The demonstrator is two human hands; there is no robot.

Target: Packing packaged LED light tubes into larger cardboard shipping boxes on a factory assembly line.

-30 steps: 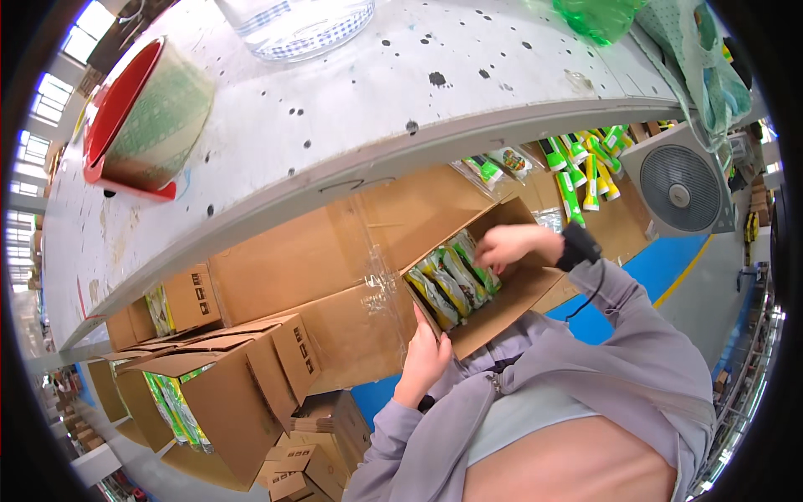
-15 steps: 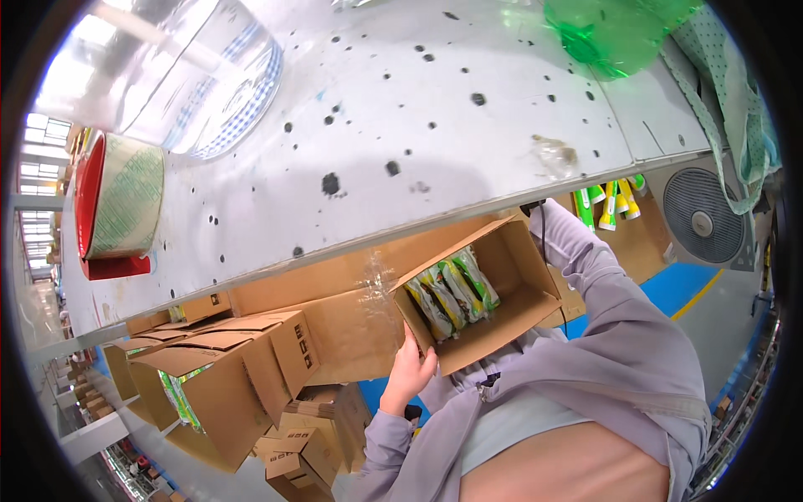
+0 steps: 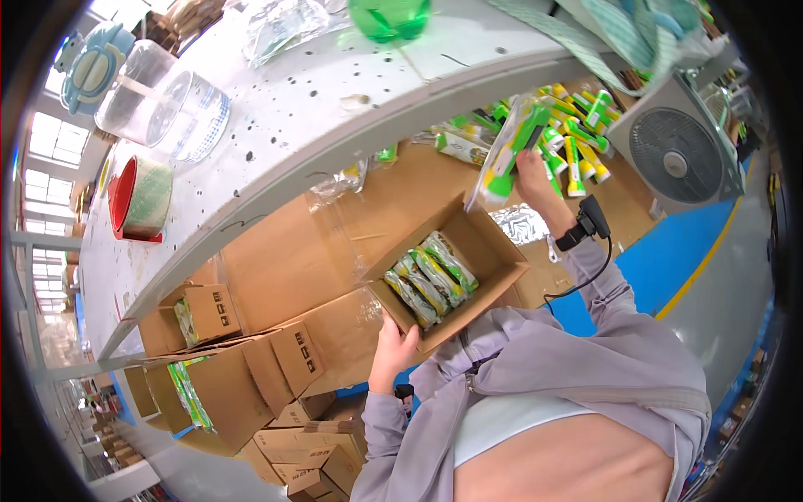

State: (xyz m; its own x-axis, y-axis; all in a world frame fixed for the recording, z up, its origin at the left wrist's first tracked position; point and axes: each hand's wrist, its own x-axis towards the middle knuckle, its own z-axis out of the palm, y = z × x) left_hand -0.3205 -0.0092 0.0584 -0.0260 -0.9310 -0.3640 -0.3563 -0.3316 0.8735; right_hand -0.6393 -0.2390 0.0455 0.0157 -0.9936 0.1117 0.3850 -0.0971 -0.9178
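My left hand grips the near left edge of an open cardboard carton, which is tilted in front of my body. Inside the carton, several green-and-yellow items in clear bags lie in a row toward the left, with bare cardboard showing at the right. Beyond the carton, my right hand is closed on a green-and-yellow flashlight in a clear bag. Just past that hand lies a pile of similar green and yellow flashlights on cardboard.
A spotted white shelf crosses above, bearing a tape roll in a red dispenser and a clear plastic cup. A grey fan stands at the right. Filled cartons stand at the left, with more boxes below.
My right hand, hidden under the shelf edge before, now shows with a bagged flashlight in it. The view has shifted, baring the pile. My left hand stays on the carton.
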